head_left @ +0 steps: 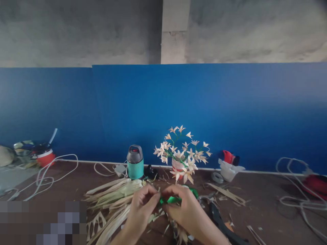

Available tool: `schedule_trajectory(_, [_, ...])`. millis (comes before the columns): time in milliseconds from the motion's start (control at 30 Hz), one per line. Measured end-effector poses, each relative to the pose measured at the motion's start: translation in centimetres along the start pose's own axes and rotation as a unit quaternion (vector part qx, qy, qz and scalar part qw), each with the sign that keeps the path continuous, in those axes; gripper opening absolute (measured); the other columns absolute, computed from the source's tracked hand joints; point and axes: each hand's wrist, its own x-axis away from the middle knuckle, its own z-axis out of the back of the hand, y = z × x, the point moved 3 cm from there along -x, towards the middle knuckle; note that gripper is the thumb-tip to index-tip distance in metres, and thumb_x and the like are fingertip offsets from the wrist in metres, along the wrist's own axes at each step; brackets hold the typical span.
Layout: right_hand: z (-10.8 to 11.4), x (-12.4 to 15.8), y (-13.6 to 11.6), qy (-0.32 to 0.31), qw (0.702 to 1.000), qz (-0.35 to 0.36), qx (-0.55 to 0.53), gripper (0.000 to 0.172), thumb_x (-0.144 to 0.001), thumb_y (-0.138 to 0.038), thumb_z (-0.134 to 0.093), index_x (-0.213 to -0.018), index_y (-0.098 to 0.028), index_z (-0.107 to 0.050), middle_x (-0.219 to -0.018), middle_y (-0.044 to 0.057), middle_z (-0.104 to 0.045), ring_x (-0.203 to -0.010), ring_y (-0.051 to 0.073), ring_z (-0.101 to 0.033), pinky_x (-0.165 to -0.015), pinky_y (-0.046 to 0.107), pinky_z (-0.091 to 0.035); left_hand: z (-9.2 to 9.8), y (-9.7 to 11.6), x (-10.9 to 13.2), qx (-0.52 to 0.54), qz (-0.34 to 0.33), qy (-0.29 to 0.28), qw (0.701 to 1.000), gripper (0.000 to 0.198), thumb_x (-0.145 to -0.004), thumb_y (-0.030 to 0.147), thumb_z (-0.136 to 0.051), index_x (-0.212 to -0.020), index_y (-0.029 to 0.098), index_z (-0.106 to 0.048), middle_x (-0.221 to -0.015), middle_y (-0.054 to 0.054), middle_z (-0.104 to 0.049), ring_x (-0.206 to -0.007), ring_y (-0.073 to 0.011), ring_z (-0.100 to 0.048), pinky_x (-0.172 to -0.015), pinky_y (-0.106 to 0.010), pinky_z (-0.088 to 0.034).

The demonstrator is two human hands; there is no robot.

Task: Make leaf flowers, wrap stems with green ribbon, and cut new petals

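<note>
My left hand [143, 209] and my right hand [182, 206] meet above the dark brown table, thumbs and fingertips pinched close together. Whatever sits between the fingertips is too small and hidden to name; a bit of green shows there. A bright green item [174, 199], perhaps tape, lies partly covered by my right hand. Long pale dried husks [111, 194] are piled beside and behind my left hand. A cut-out husk sheet [95, 224] with oval holes rests nearby. Beyond my hands, pale star-shaped flowers [191, 164] on green stems stand in a red and white pot [178, 165].
A teal canister [135, 169] with a grey lid stands behind the husks. Right of the flowers are a tape roll [217, 177] and a white bag-lined container [228, 170]. White cables [301, 200] loop across both sides. A red pot [46, 158] holds tools at left.
</note>
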Motion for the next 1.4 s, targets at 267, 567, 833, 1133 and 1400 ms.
schedule_trajectory(267, [-1.9, 0.8, 0.1, 0.167, 0.927, 0.198, 0.272, 0.016, -0.064, -0.006, -0.064, -0.060, -0.021, -0.057, -0.056, -0.004, -0.059, -0.067, 0.015, -0.055, -0.092, 0.037, -0.022, -0.2, -1.9, -0.8, 0.010, 0.038, 0.014, 0.999, 0.038, -0.065, 0.048, -0.070, -0.057, 0.015, -0.054, -0.044, 0.005, -0.048, -0.039, -0.0072, -0.042, -0.041, -0.018, -0.031])
schedule_trajectory(567, [-1.4, 0.4, 0.3, 0.176, 0.922, 0.188, 0.289, 0.017, -0.071, -0.008, -0.058, -0.059, -0.020, -0.056, -0.057, -0.003, -0.057, -0.067, 0.016, -0.052, -0.088, 0.036, -0.023, 0.0, -2.1, -1.7, 0.018, 0.121, 0.002, 0.992, 0.040, -0.048, 0.046, -0.080, -0.057, 0.014, -0.058, -0.041, 0.002, -0.056, -0.038, -0.0094, -0.048, -0.042, -0.020, -0.036])
schedule_trajectory(833, [-1.1, 0.4, -0.1, 0.187, 0.945, 0.158, 0.219, 0.017, -0.077, -0.011, -0.054, -0.065, -0.021, -0.062, -0.061, -0.001, -0.062, -0.069, 0.016, -0.055, -0.089, 0.038, -0.024, 0.1, -2.2, -1.3, 0.078, 0.073, 0.027, 0.994, 0.038, -0.051, 0.045, -0.081, -0.060, 0.014, -0.062, -0.051, 0.003, -0.056, -0.051, -0.0103, -0.053, -0.055, -0.024, -0.048])
schedule_trajectory(1133, [-0.1, 0.0, 1.4, -0.138, 0.950, -0.159, -0.231, 0.012, -0.058, -0.021, -0.070, -0.066, -0.014, -0.064, -0.058, 0.001, -0.063, -0.054, 0.011, -0.054, -0.053, 0.023, -0.037, 0.8, 1.2, -0.9, -0.018, -0.059, -0.133, 0.989, 0.021, -0.067, 0.033, -0.075, -0.061, 0.014, -0.068, -0.060, -0.001, -0.058, -0.055, -0.0115, -0.055, -0.053, -0.022, -0.045])
schedule_trajectory(1400, [-1.3, -0.4, 3.4, -0.266, 0.844, -0.215, -0.414, 0.025, -0.048, -0.024, -0.078, -0.065, -0.009, -0.067, -0.054, 0.004, -0.065, -0.042, 0.008, -0.053, -0.044, 0.019, -0.033, 0.5, 0.3, -0.6, -0.017, 0.038, -0.165, 0.985, 0.027, -0.062, 0.041, -0.077, -0.069, 0.015, -0.071, -0.059, 0.000, -0.059, -0.049, -0.0101, -0.054, -0.047, -0.022, -0.045])
